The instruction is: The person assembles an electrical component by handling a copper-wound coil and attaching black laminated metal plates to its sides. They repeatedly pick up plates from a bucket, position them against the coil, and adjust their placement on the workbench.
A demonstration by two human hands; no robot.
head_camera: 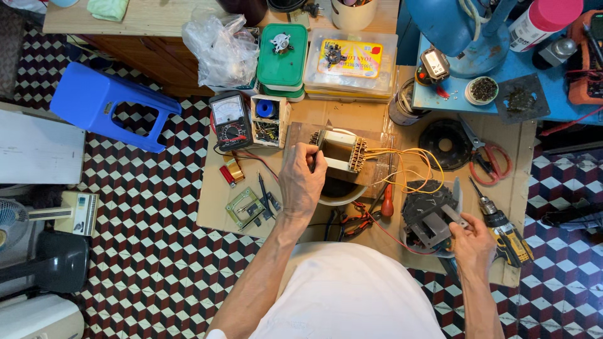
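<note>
Seen from above, near a white-shirted person, the right hand (472, 246) pinches a flat metal plate (453, 216) over a bowl of plates (427, 216), while farther left the left hand (303, 182) grips a wired transformer (341, 150) on the cardboard mat (502, 135).

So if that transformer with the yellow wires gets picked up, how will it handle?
The transformer looks like a stiff metal-cored block, so probably heavy for its size. Its yellow wires loop loosely and would likely trail and snag. The left hand grips one end.
</note>
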